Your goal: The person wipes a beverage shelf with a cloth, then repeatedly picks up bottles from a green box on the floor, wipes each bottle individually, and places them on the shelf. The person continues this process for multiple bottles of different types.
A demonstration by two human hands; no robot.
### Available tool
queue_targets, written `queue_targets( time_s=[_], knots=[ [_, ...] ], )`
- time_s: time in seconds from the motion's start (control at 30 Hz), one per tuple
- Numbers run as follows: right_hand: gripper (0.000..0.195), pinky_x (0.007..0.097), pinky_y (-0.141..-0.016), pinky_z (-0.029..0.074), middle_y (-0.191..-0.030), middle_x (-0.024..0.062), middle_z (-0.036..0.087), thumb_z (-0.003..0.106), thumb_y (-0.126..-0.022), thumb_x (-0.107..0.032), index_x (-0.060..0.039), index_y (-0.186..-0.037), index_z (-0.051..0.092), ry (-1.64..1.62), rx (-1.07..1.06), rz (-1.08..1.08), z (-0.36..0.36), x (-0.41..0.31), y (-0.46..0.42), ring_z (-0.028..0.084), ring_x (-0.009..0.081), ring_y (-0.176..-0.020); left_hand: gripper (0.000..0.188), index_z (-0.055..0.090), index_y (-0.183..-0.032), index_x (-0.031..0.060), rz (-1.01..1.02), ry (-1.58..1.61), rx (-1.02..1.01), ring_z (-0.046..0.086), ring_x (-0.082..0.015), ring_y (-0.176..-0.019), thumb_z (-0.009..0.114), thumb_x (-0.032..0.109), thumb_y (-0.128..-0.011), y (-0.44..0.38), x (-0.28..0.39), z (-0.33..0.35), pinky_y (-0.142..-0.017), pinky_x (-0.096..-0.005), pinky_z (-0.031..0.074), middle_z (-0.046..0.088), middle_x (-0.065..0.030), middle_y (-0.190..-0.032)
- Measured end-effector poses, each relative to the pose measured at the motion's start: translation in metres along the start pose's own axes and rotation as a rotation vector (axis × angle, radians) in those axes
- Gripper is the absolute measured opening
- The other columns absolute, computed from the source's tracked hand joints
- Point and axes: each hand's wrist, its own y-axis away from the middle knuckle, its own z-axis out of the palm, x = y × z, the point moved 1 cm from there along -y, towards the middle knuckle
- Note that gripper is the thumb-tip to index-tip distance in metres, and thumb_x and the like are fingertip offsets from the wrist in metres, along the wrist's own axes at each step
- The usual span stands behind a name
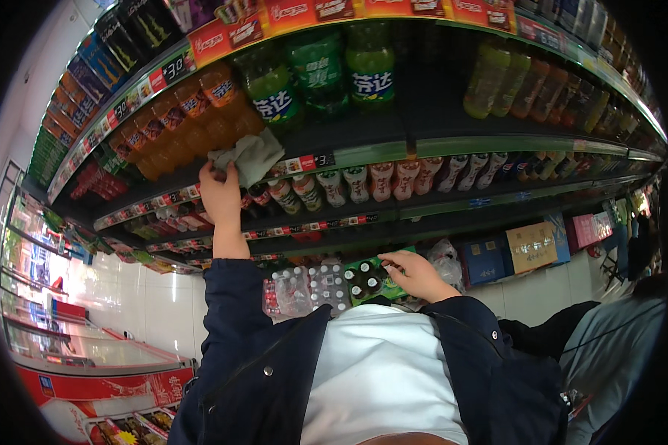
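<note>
My left hand (221,194) grips a crumpled pale grey cloth (254,157) at the front edge of a drinks shelf. The cloth rests against orange soda bottles (200,122) standing in rows there. Right of them are large green soda bottles (370,75), and a dark bare stretch of shelf (428,105) lies beyond. My right hand (420,276) is held low before my body, fingers bent, above a green carton (392,286) with dark-capped bottles (364,278). A small pale spot shows at its fingertips; whether it holds something is unclear.
Small bottles (381,181) line the shelf below, and cans (136,33) stand above. Shrink-wrapped bottle packs (306,289) and boxes (481,261) sit low by the shelving. A red chest freezer (106,384) is at left; another person (612,350) is close at right.
</note>
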Motion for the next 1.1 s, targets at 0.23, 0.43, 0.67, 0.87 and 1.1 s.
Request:
queue_targets(
  time_s=[0.23,0.43,0.67,0.87,1.1],
  knots=[
    [0.035,0.0399,-0.085,0.053,-0.108,0.0153,0.069,0.059,-0.095,-0.017,-0.0061,-0.128,0.066,0.074,-0.015,-0.051,-0.025,0.013,0.004,0.065,0.0329,-0.098,0.052,0.055,-0.136,0.0031,0.392,-0.115,0.149,0.056,-0.034,-0.112,0.07,0.032,-0.095,0.024,0.008,0.014,-0.097,-0.0469,0.045,0.061,-0.016,-0.119],
    [0.035,0.0413,-0.085,0.053,-0.107,0.0162,0.069,0.06,-0.094,-0.017,-0.0057,-0.127,0.066,0.077,-0.03,-0.042,-0.049,0.015,0.012,0.065,0.0348,-0.097,0.042,0.065,-0.128,0.0089,0.534,-0.488,-0.038,0.044,-0.0381,-0.136,0.061,0.039,-0.1,0.035,0.011,0.032,-0.111,-0.0607,0.033,0.053,-0.0148,-0.138],
    [0.035,0.0414,-0.085,0.053,-0.11,0.016,0.069,0.06,-0.095,-0.018,-0.006,-0.127,0.067,0.077,-0.062,-0.068,-0.062,0.022,0.016,0.065,0.0348,-0.099,0.047,0.059,-0.135,0.0076,0.554,-0.425,-0.04,0.037,-0.0444,-0.138,0.06,0.039,-0.1,0.034,0.016,0.048,-0.114,-0.0641,0.027,0.046,-0.0175,-0.143],
    [0.034,0.0408,-0.086,0.053,-0.11,0.0151,0.07,0.06,-0.095,-0.018,-0.0057,-0.126,0.067,0.106,-0.029,-0.058,-0.077,0.021,0.019,0.065,0.0339,-0.1,0.056,0.048,-0.144,0.0063,0.473,-0.408,0.012,0.027,-0.044,-0.145,0.057,0.041,-0.102,0.049,0.038,0.04,-0.116,-0.0613,0.025,0.034,-0.0199,-0.153],
    [0.033,0.0404,-0.087,0.053,-0.109,0.0157,0.07,0.059,-0.095,-0.016,-0.0053,-0.126,0.067,0.076,0.005,-0.062,-0.085,0.023,0.027,0.066,0.0338,-0.101,0.05,0.05,-0.141,0.0037,0.462,-0.189,0.139,0.026,-0.0442,-0.146,0.057,0.035,-0.102,0.085,0.076,0.034,-0.116,-0.0581,0.026,0.034,-0.0217,-0.153]
  ],
)
